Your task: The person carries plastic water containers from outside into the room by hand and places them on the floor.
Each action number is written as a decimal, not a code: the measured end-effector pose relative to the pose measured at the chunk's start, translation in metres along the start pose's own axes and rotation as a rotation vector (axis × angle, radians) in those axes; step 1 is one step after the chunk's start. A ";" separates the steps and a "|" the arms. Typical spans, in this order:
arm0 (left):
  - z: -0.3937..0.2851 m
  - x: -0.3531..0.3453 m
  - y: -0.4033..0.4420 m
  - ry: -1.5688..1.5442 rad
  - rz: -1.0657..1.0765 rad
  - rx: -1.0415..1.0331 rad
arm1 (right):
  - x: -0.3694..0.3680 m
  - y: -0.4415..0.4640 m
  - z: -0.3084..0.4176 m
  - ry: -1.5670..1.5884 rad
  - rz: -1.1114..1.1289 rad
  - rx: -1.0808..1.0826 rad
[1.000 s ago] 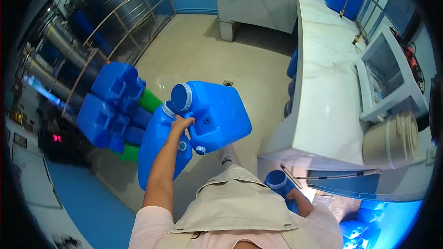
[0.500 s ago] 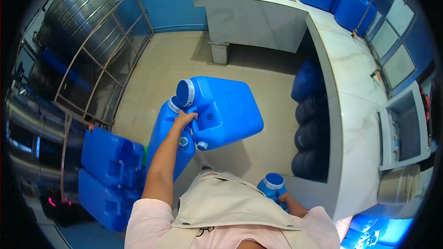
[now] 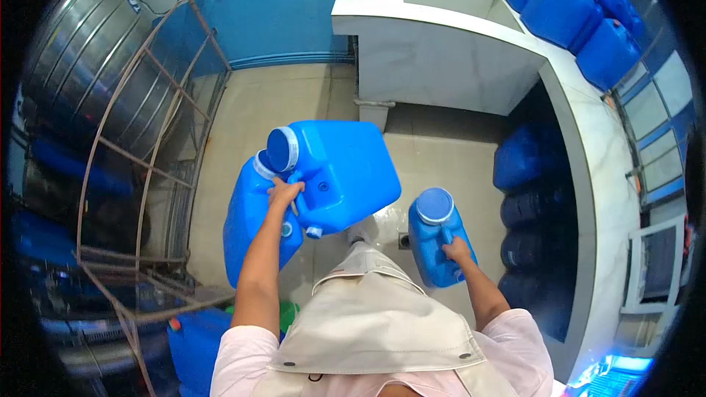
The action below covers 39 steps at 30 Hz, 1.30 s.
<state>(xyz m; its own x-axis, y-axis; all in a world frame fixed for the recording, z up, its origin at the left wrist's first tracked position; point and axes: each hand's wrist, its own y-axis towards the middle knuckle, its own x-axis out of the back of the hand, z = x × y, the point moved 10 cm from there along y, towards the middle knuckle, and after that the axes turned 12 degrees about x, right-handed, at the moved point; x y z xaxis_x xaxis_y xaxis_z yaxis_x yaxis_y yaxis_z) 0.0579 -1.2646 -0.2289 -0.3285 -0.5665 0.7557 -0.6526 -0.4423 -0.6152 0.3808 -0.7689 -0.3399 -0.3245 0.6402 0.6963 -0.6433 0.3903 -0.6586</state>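
My left hand (image 3: 285,192) is closed round the handles of two blue plastic water jugs held side by side. The larger-looking jug (image 3: 353,165) hangs on the right, its wide blue cap with a white band facing up and left. Partly behind my forearm is the other jug (image 3: 243,220), also capped. At lower right, my right hand (image 3: 459,250) grips the handle of a third, translucent blue jug (image 3: 428,250), which has a wide round cap. The undersides of all three are hidden.
A metal frame (image 3: 140,169) and steel tank (image 3: 88,51) line the left. More blue jugs (image 3: 195,345) stand low left, on the counter (image 3: 570,66) and in the dark space beneath it. A sink (image 3: 460,0) is ahead; tiled floor (image 3: 294,95) lies between.
The view has moved forward and turned. The right-hand jug has come forward from beside my body into fuller view. Both hands keep their hold, and the left jugs sit slightly further left.
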 end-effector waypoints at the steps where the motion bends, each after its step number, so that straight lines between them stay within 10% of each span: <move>1: -0.009 0.014 0.032 0.008 -0.032 0.031 | 0.002 0.038 0.043 0.088 -0.011 0.090; 17: -0.202 0.020 0.469 0.259 -0.283 0.177 | -0.034 0.545 0.574 0.016 -0.017 0.241; 31: -0.374 -0.027 0.537 0.140 -0.227 -0.207 | -0.079 0.677 0.551 0.315 0.000 0.188; 39: -0.272 -0.019 0.680 -0.148 -0.109 -0.582 | -0.013 0.611 0.581 0.153 -0.358 0.348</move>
<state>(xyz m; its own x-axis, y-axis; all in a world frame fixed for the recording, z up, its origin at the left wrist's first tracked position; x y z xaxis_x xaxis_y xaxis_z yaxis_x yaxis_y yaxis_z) -0.5657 -1.3653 -0.6001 -0.1677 -0.6487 0.7423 -0.9569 -0.0740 -0.2808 -0.4109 -0.9230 -0.5852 0.0460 0.6067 0.7936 -0.8964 0.3757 -0.2352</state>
